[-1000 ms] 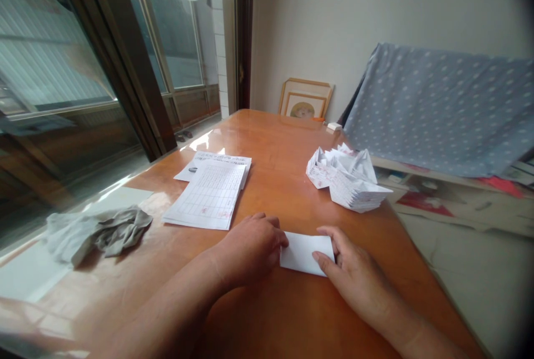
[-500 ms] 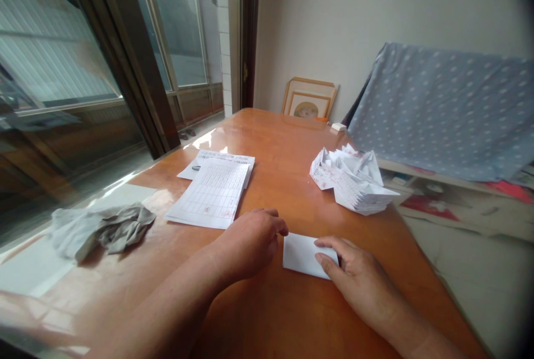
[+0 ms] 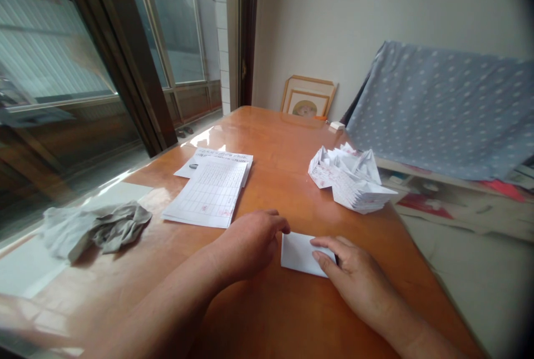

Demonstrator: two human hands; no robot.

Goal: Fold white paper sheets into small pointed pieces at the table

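A folded white sheet of paper [image 3: 298,253] lies on the table in front of me as a small rectangle. My right hand [image 3: 346,264] grips its right end, thumb and index finger on the upper face and the other fingers partly hidden. At the upper left corner of the folded paper is my left hand [image 3: 262,239], its fingers bent downward and a fingertip at the corner. Nothing shows in the left hand; its thumb is mostly hidden.
Printed sheets [image 3: 208,192] lie in a stack at left. Interlocking folded-paper pieces [image 3: 352,181] stand at right. A crumpled grey cloth [image 3: 119,228] rests on the left side of the wooden table [image 3: 275,142]. A small white block [image 3: 337,125] sits at the far edge.
The left hand's fingertips have come over the paper's upper left corner. The right hand keeps its grip; the whole view has shifted slightly.
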